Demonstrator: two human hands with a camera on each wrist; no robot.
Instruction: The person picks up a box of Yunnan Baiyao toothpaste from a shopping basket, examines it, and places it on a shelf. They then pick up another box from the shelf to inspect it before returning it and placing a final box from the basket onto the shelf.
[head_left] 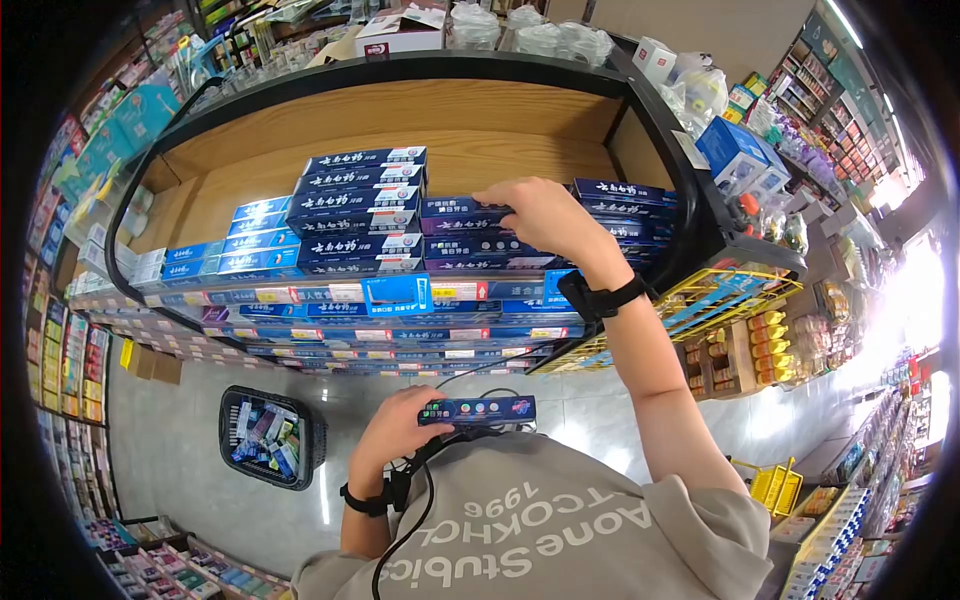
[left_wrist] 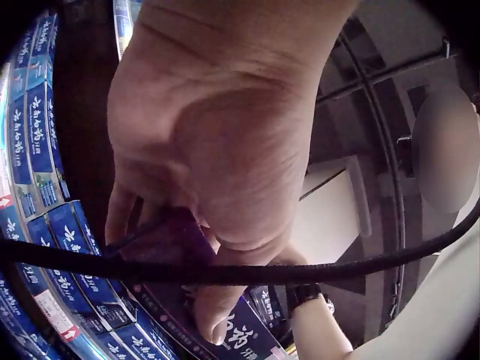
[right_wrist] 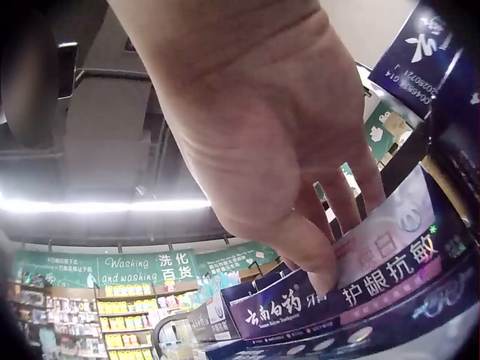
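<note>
Toothpaste stock, shelf and hands, as they stand.

Right hand (head_left: 545, 215): your arm is raised and stretched forward to the wooden shelf (head_left: 400, 125), wrist strapped with a black band. The hand lies palm-down on the top purple box (head_left: 465, 211) of a short stack, fingers bent over its upper face and front edge. The right wrist view shows fingertips (right_wrist: 319, 274) pressing on the printed face of that box, fingers close together rather than spread; whether the thumb closes underneath cannot be told.

Left hand (head_left: 395, 430): your forearm is bent up close to the chest, wrist also banded, with a black cable (left_wrist: 240, 271) running across it. The fingers curl round one end of a dark toothpaste box (head_left: 478, 410), which is held level, its long side running left to right, just above your grey shirt (head_left: 560, 520). The left wrist view confirms the grip: thumb and fingers wrap a purple carton end.

Location of goods: the held box sits in front of your chest, well below the shelf. The purple stack stands on the shelf between a taller pile of dark blue boxes (head_left: 360, 205) to its left and a further blue stack (head_left: 625, 205) to its right. Light blue boxes (head_left: 225, 250) lie further left.

Floor: a black shopping basket (head_left: 272, 437) with mixed cartons stands down to your left.
</note>
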